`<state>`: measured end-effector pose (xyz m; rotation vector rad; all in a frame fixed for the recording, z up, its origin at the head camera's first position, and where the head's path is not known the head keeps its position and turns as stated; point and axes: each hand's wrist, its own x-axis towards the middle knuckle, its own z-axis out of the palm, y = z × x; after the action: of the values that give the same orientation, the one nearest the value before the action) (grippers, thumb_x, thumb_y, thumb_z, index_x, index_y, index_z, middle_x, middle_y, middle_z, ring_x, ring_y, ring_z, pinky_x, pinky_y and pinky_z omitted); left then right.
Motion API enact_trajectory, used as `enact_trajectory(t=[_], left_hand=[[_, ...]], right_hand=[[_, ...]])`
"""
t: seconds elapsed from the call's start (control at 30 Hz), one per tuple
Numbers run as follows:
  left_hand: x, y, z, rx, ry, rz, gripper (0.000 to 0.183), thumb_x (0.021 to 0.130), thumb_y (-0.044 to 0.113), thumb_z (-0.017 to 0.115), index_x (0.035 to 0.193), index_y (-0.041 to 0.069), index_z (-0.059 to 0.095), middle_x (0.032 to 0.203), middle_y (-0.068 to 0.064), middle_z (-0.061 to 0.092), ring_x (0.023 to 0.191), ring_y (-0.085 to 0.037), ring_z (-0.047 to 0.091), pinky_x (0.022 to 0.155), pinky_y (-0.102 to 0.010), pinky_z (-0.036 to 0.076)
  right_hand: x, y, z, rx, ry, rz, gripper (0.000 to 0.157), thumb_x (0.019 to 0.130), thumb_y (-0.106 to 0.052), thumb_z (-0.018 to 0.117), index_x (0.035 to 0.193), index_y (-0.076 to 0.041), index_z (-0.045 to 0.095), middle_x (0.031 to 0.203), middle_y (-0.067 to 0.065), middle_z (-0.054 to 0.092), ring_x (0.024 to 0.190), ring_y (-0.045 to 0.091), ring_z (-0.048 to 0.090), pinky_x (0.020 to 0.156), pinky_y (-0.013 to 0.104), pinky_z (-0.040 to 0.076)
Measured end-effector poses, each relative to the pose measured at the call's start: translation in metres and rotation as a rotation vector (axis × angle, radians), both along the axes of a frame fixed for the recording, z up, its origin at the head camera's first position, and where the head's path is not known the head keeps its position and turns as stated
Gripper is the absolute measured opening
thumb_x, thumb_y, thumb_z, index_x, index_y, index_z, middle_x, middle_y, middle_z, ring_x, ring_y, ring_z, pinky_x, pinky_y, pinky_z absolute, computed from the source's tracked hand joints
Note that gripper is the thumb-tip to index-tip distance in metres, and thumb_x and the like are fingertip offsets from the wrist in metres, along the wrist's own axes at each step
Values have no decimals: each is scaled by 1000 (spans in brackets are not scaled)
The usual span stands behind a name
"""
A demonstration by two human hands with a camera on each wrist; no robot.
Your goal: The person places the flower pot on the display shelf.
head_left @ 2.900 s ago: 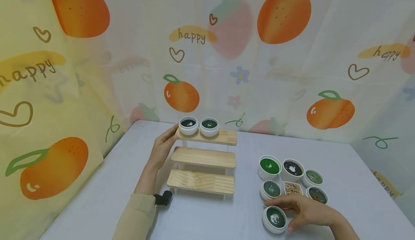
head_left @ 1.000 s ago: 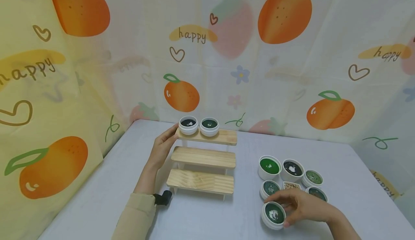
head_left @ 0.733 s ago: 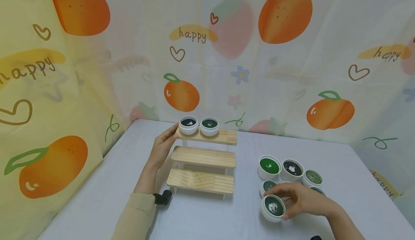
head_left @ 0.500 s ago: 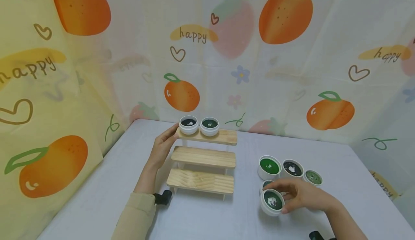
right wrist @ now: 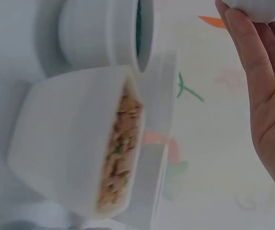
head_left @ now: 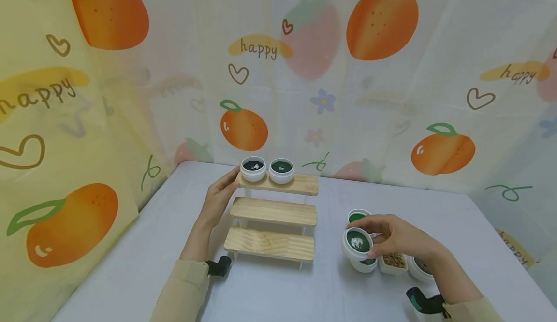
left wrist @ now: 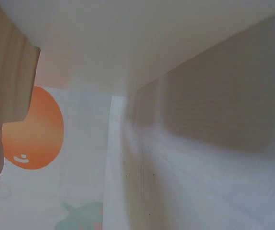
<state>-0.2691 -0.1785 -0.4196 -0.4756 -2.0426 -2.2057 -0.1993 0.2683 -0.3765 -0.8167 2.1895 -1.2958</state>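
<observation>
My right hand (head_left: 400, 237) grips a small round white cup (head_left: 359, 241) between thumb and fingers. Dark green contents with white flecks fill the cup, which is raised and overlaps another white cup (head_left: 365, 266) below it in the head view. In the right wrist view, part of the held cup (right wrist: 259, 7) shows at the top, above the palm. My left hand (head_left: 217, 198) pinches the left end of the top shelf of a three-tier wooden stand (head_left: 273, 211). A dark-filled cup (head_left: 253, 169) and a green-filled cup (head_left: 282, 171) sit on that shelf.
Under and beside my right hand stand a bright green cup (head_left: 358, 215), a square white dish of brown bits (head_left: 393, 260) and a round cup (head_left: 420, 270); the hand hides others. A fruit-print cloth (head_left: 324, 133) hangs behind the white table (head_left: 330, 288).
My right hand has lifted the flecked cup off the table and carried it away from me, slightly left, over the group of cups. My left hand has stayed at the stand.
</observation>
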Motion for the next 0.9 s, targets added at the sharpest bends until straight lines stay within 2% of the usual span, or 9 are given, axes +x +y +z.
enact_trajectory(t=[0.13,0.27,0.4,0.5,0.73,0.9], left_hand=[[0,0,1,-4,0,1,53,103,15,49,151,-2,35,160,-15,35,130,7,46,111,-8,37],[0,-1,2,-5,6,-1,53,103,14,49,151,-2,35,160,-16,34,132,7,45,111,-7,36],[-1,-1,2,-7,15,-2,52,103,15,49,151,-2,35,160,-16,34,135,3,43,112,-8,36],[-2,0,1,-2,19,2,53,103,15,49,150,-3,35,160,-17,34,133,5,44,111,-7,36],[-1,0,0,8,10,4,53,103,14,49,150,-5,35,160,-20,33,127,11,47,109,-6,37],[-1,0,-1,-1,3,5,53,103,15,49,150,-3,35,160,-18,32,129,9,45,110,-7,37]], right_hand=[[-10,-6,6,-15,36,4,57,85,-9,75,138,-8,55,138,3,61,117,1,62,92,23,58],[-19,-13,14,-15,65,-13,59,83,-12,77,138,-10,55,136,-1,63,116,1,63,92,23,58],[-27,-20,24,5,101,-30,59,84,-14,77,138,-11,55,136,7,62,116,1,62,91,23,58],[-32,-25,31,36,124,-56,57,84,-17,77,137,-13,56,138,13,60,116,2,62,91,24,59],[-45,-32,47,66,155,-142,58,84,-21,78,138,-19,56,140,8,59,119,4,58,96,26,53],[-57,-42,56,22,201,-143,57,83,-18,79,136,-19,58,137,6,57,119,7,60,97,27,54]])
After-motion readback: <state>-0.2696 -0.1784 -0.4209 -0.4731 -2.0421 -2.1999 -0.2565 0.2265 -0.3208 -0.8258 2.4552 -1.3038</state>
